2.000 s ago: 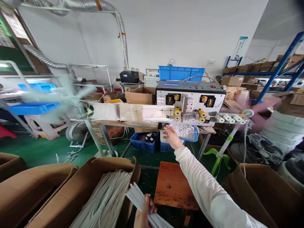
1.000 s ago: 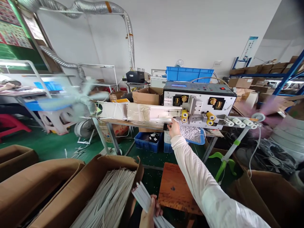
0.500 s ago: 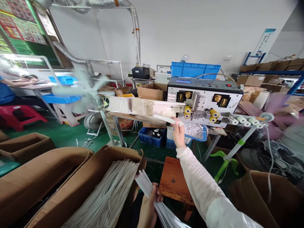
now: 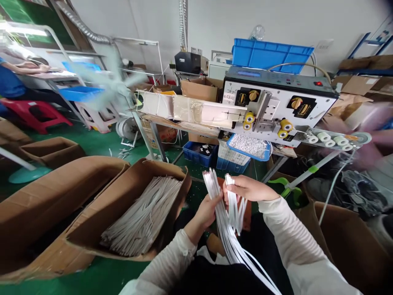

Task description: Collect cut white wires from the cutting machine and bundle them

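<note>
My left hand (image 4: 208, 211) is closed around a bundle of white wires (image 4: 225, 233), whose cut ends point up while the long tails hang down across my lap. Close beside it, my right hand (image 4: 247, 188) grips a second, smaller bunch of white wires (image 4: 233, 205) near the top ends. The two bunches are side by side, a small gap between their tops. In front stands a wire cutting machine (image 4: 273, 110) with yellow rollers. To my left, a long cardboard box (image 4: 123, 196) holds many similar white wires (image 4: 147, 217).
Below the machine hangs a blue tray (image 4: 267, 153) of small white pieces, next to a dark blue crate (image 4: 196, 152). A wire guide on a green-footed stand (image 4: 303, 180) is at the right. At the left, a fan (image 4: 113, 82) spins and a person in blue (image 4: 12, 80) sits.
My right hand has come back from the machine's outlet with its wires, down beside my left hand. The left hand's bundle has risen slightly. My view has tilted down.
</note>
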Demonstrator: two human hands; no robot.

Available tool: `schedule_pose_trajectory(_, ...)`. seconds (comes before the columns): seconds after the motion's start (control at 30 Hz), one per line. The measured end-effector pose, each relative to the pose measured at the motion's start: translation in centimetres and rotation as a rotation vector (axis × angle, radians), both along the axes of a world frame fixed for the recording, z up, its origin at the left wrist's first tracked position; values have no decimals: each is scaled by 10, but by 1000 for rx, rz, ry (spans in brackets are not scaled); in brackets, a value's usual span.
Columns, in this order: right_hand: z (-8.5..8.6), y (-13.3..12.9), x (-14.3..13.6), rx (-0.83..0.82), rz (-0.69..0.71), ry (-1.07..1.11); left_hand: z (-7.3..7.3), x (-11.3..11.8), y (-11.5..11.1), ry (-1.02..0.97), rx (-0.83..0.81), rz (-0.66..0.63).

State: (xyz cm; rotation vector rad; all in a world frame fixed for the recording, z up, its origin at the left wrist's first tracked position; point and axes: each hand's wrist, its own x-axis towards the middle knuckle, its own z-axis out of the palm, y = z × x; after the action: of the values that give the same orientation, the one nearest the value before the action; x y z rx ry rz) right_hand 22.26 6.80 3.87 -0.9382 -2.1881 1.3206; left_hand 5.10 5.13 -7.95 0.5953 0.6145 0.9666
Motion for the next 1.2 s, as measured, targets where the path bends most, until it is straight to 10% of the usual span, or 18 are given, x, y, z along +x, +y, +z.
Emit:
schedule_pose_trajectory(0.4,-56,29,-4,112,-325,169,-9,8,-15,-128,-98,-158)
schedule_pose_trajectory(0.67,-67,24,-10,-264,-247,255,-18,7,-20,-213,-51,-229)
schedule_pose_trajectory(1.2,-97,36,-21,-113,-261,352,-39,2,-18,-109,2,-128)
